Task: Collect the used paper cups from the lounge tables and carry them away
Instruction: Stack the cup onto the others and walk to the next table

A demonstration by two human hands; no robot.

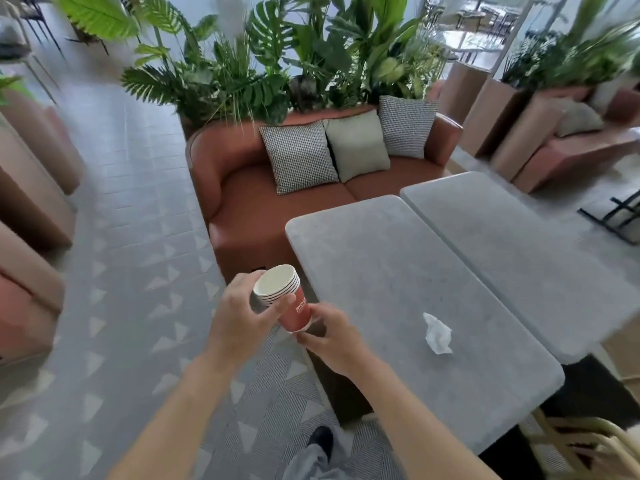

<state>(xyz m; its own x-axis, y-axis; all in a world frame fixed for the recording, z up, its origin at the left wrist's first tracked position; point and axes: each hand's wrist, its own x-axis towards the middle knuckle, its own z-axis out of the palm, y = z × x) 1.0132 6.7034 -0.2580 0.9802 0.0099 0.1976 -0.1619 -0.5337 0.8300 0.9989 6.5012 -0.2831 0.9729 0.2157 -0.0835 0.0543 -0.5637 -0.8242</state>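
Several red paper cups, nested into one stack (pixel 284 299), sit tilted between both hands just off the near corner of the grey stone-look table (pixel 398 278), with the open white mouth turned toward ten o'clock. The left hand (pixel 242 313) wraps its fingers and thumb around the rimmed upper end of the stack, while the right hand (pixel 332 336) pinches the base, so the two hands are close together, both clamped on the cups. At three o'clock from the stack a crumpled white tissue (pixel 438 333) lies on the tabletop. A second matching table (pixel 519 237) butts against the first at two o'clock. At twelve o'clock stands a rust-brown sofa (pixel 242 202) with three cushions, two houndstooth and one pale green, backed by leafy plants (pixel 277 57).
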